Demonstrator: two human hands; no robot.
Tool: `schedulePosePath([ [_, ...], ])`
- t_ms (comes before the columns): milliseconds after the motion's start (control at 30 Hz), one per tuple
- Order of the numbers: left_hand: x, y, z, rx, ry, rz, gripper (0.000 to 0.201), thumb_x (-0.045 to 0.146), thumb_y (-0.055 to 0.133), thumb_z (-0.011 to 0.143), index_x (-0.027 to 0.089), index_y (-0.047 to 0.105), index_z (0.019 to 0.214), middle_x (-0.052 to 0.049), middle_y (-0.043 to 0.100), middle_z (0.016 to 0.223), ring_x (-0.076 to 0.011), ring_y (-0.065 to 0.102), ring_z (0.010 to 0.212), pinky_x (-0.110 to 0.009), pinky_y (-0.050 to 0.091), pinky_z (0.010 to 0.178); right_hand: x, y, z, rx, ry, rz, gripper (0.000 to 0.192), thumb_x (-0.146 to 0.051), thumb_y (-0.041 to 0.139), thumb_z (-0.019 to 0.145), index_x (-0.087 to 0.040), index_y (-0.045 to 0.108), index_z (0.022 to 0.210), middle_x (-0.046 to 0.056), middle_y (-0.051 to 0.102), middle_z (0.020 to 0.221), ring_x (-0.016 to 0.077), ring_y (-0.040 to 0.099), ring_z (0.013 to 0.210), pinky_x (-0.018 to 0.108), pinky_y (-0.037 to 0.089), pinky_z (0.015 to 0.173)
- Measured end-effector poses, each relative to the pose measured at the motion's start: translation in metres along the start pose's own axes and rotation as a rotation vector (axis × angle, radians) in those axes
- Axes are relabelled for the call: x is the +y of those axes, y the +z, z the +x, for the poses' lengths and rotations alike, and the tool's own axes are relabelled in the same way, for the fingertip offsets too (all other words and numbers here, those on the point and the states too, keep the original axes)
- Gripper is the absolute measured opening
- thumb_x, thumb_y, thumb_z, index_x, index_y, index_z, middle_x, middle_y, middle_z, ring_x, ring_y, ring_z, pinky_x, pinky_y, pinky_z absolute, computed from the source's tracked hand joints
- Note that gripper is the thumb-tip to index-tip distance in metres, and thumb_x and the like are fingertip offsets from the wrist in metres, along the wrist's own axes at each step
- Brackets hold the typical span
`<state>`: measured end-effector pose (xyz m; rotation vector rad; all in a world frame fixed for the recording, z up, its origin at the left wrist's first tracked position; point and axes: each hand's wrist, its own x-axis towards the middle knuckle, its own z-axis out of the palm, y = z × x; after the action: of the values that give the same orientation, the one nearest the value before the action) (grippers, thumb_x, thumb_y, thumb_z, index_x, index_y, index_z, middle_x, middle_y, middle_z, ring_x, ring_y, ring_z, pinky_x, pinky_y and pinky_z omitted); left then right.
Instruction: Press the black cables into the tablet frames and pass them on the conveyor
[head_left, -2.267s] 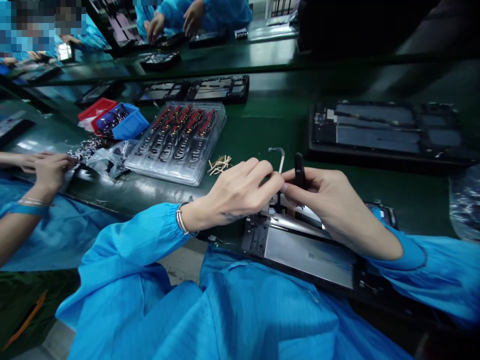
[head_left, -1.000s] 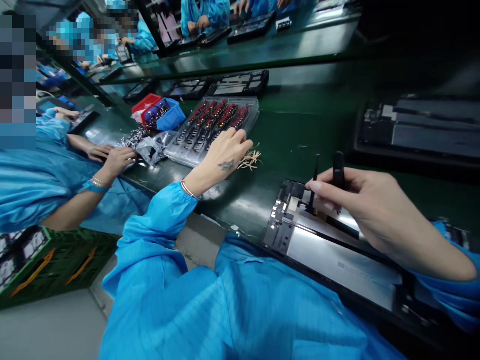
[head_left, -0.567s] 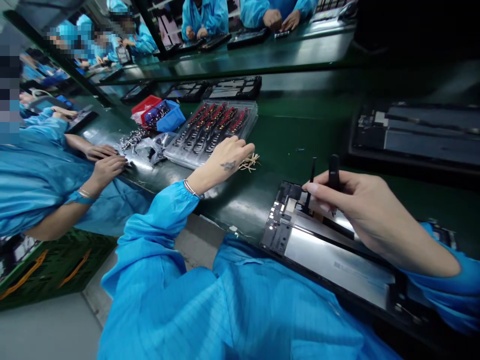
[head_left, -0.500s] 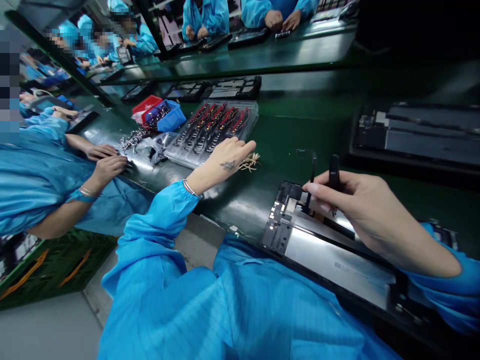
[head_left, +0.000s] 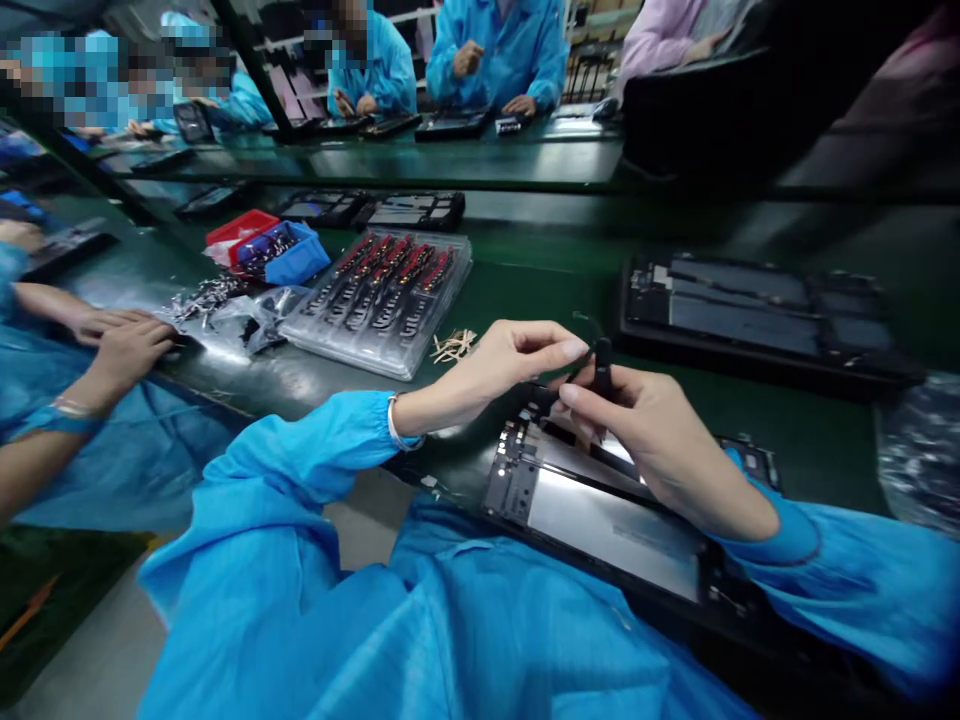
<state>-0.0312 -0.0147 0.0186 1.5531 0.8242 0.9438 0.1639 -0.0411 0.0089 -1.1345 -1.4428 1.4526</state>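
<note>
Left hand (head_left: 504, 365): I see it back over the open device, thumb and forefinger pinched together at the top of the black tool. A second ago it lay out on the clear parts tray; now it is well clear of that tray.
Left grip: fingertips (head_left: 574, 350) are closed on something small and dark; I cannot tell whether it is a fresh part or only the tip of the tool.
Right hand (head_left: 652, 435): curled around the black tool (head_left: 601, 368), which stands roughly upright. This hold looks unchanged across the last second; the hand has drifted only slightly with the camera.
Open device (head_left: 600, 505): lies at the near edge of the green bench (head_left: 540, 275), back off, pale plate showing, right forearm resting across it. Both hands meet over its far left corner.
Clear parts tray (head_left: 379, 300): rows of red and black parts, to the left of the hands, now untouched.
Tan scraps (head_left: 452, 346): small heap just beside the tray, between tray and left hand.
Blue bin (head_left: 289, 252) and red bin (head_left: 238, 228): beyond the tray, with a crumpled clear bag (head_left: 251, 318) in front.
Second device (head_left: 757, 310): open, farther back on the right, apart from the hands.
Neighbour's hand (head_left: 127, 350): a co-worker's, flat on the bench edge at far left.
Reading: my judgement is that the left hand's trip to the tray is over and the work has returned to the device corner, both hands engaged there.
</note>
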Motion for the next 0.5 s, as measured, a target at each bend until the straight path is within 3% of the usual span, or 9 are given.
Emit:
schedulePosePath([
  [133, 0.020, -0.008, 0.012, -0.077, 0.039, 0.178, 0.028, 0.039, 0.073, 0.093, 0.013, 0.075, 0.082, -0.001, 0.068, 0.080, -0.0113, 0.057, 0.078, -0.024, 0.041, 0.075, -0.006, -0.012, 0.002, 0.148, -0.213, -0.151, 0.027, -0.044, 0.081, 0.087, -0.022, 0.079, 0.101, -0.001, 0.064, 0.074, 0.0121, 0.054, 0.066, 0.027, 0.045, 0.062],
  [233, 0.024, -0.010, 0.014, -0.161, 0.027, 0.302, 0.027, 0.036, 0.069, 0.094, 0.013, 0.073, 0.080, 0.001, 0.063, 0.074, -0.0105, 0.052, 0.073, -0.024, 0.036, 0.069, -0.010, -0.017, 0.005, 0.162, -0.282, -0.148, 0.016, -0.038, 0.078, 0.090, -0.022, 0.078, 0.091, 0.000, 0.066, 0.076, 0.0112, 0.054, 0.065, 0.027, 0.043, 0.060],
  [433, 0.008, 0.005, 0.015, 0.054, 0.109, 0.131, 0.044, 0.058, 0.072, 0.094, 0.015, 0.069, 0.088, -0.001, 0.063, 0.083, -0.0096, 0.050, 0.071, -0.024, 0.036, 0.065, -0.009, -0.011, 0.008, 0.153, -0.181, 0.078, 0.022, -0.038, 0.085, 0.083, -0.019, 0.074, 0.083, 0.000, 0.067, 0.076, 0.0094, 0.049, 0.060, 0.026, 0.039, 0.056],
  [500, 0.004, 0.012, 0.019, 0.058, 0.093, 0.023, 0.046, 0.061, 0.078, 0.089, 0.015, 0.070, 0.097, -0.001, 0.064, 0.087, -0.0088, 0.051, 0.070, -0.023, 0.038, 0.064, -0.004, -0.008, 0.007, 0.137, -0.175, 0.075, 0.024, -0.041, 0.086, 0.083, -0.019, 0.074, 0.083, 0.000, 0.066, 0.076, 0.0089, 0.049, 0.060, 0.025, 0.038, 0.056],
])
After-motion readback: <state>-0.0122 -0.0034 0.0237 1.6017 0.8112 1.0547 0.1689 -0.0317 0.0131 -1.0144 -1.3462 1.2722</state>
